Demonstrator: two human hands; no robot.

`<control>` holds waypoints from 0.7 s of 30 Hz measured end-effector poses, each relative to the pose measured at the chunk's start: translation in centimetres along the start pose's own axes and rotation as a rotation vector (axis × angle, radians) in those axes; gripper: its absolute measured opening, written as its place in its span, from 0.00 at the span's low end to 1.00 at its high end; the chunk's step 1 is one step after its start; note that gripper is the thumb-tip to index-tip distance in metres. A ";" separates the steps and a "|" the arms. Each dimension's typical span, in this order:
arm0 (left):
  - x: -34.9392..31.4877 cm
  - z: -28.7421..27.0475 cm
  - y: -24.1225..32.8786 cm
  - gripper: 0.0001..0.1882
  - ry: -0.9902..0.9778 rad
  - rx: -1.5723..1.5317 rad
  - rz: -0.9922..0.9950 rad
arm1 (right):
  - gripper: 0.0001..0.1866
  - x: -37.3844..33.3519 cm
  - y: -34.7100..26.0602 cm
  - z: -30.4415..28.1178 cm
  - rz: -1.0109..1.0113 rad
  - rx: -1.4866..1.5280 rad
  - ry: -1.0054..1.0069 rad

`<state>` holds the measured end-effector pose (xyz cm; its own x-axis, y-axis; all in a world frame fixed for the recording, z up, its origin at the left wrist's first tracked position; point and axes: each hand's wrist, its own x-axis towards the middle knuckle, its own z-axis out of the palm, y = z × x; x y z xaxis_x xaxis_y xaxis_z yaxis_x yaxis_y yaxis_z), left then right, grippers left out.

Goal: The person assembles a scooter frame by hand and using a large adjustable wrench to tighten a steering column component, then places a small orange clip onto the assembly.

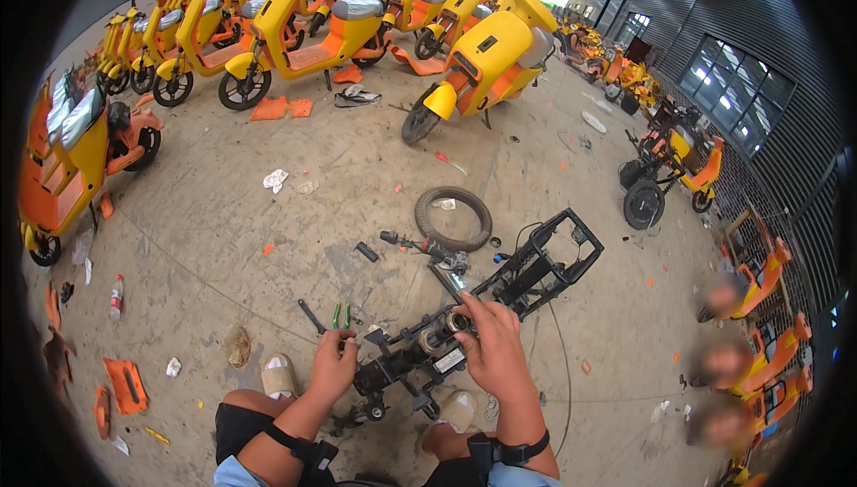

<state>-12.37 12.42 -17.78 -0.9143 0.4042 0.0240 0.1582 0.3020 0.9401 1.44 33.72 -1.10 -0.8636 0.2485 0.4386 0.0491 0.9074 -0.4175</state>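
Observation:
Between my feet lies a black metal scooter frame (406, 364), its open rectangular end (571, 241) pointing away to the right. My right hand (494, 349) pinches a small ring-shaped metal part (458, 321) just above the frame's tube. A second metal ring (433, 341) shows on the tube beside it. At the frame's left side, my left hand (333, 366) is closed with fingertips together; whatever they may hold is too small to make out. Green-handled pliers (342, 316) lie just beyond that hand, next to a dark wrench (310, 316).
A loose tire (464, 245), a dark mechanical part with a rod (428, 249) and a black cylinder (367, 252) lie ahead. Yellow scooters (486, 58) stand in rows beyond. Orange panels (125, 386) and a bottle (116, 298) are at left. A cable (569, 380) trails at right.

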 end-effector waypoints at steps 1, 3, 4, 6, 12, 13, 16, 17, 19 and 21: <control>0.0 0.0 0.1 0.09 0.000 -0.015 -0.009 | 0.33 0.1 -0.2 -0.2 -0.005 -0.005 -0.008; -0.1 0.0 0.0 0.10 0.004 -0.028 -0.011 | 0.34 0.1 -0.5 -0.4 -0.009 -0.019 -0.022; 0.0 0.1 -0.1 0.10 0.007 -0.017 -0.004 | 0.34 0.1 -0.4 -0.3 -0.005 -0.020 -0.025; 0.0 0.2 -0.3 0.10 0.009 -0.007 -0.003 | 0.36 -0.1 -0.1 -0.1 0.015 0.009 -0.021; 0.1 0.3 -0.4 0.10 -0.002 -0.003 -0.001 | 0.44 -0.9 0.6 1.1 0.050 0.036 0.006; 0.1 0.3 -0.5 0.10 -0.011 0.005 0.005 | 0.44 -1.1 0.8 1.4 0.043 0.025 0.008; 0.2 0.3 -0.8 0.10 -0.024 0.021 0.009 | 0.45 -1.2 0.7 1.5 0.040 0.053 0.023; 0.2 0.2 -0.8 0.10 -0.026 0.026 0.007 | 0.45 -1.2 0.6 1.5 0.042 0.073 0.029; 0.1 0.2 -0.8 0.10 -0.029 0.030 0.008 | 0.44 -1.4 0.9 1.2 0.065 0.076 0.094; 0.1 0.0 -0.6 0.10 -0.031 0.037 0.014 | 0.33 -1.4 0.9 1.1 0.107 0.043 0.229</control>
<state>-12.58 12.30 -18.36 -0.9001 0.4349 0.0259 0.1848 0.3273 0.9267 2.14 33.77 -2.97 -0.7182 0.4175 0.5566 0.1087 0.8575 -0.5028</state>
